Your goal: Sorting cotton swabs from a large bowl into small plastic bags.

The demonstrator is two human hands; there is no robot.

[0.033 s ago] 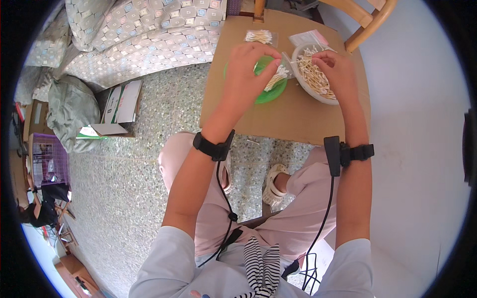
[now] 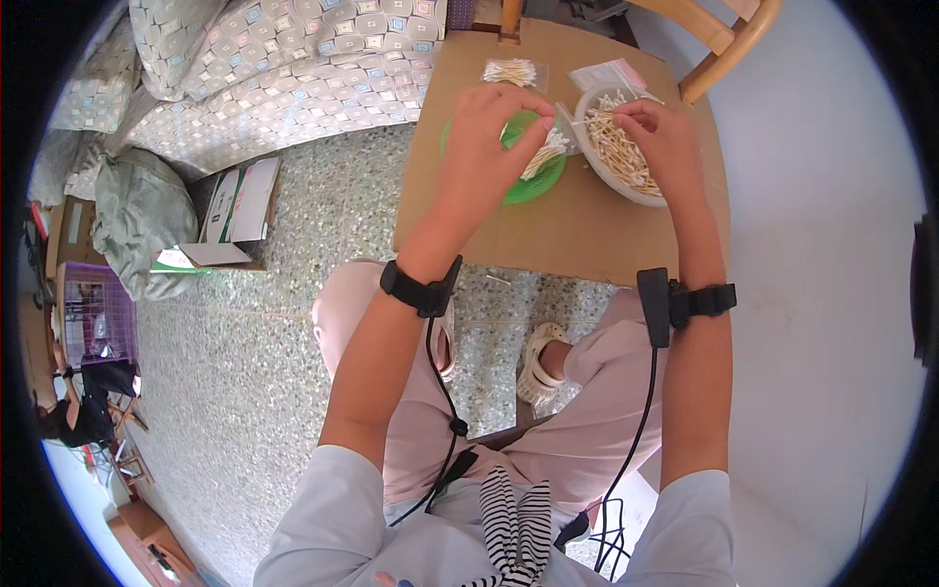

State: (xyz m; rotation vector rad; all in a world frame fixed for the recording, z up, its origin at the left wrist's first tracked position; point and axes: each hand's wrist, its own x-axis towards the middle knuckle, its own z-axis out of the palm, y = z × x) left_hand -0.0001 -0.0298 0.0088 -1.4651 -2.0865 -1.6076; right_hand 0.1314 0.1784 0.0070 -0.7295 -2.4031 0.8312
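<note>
My left hand is over a green plastic basket, thumb and index finger curled together at the edge of a clear plastic bag. A bunch of white-tipped cotton swabs lies beside those fingertips, above the basket; whether it is inside the bag I cannot tell. To the right, my right hand is over a white bowl heaped with loose cotton swabs. Its thumb and fingers are pinched; what they hold, if anything, is too small to make out.
A clear packet of cotton swabs and a pink-and-white packet lie farther back on the cardboard-covered surface. A wooden chair stands at the back right, by a pale wall. An open carton is on the floor at left.
</note>
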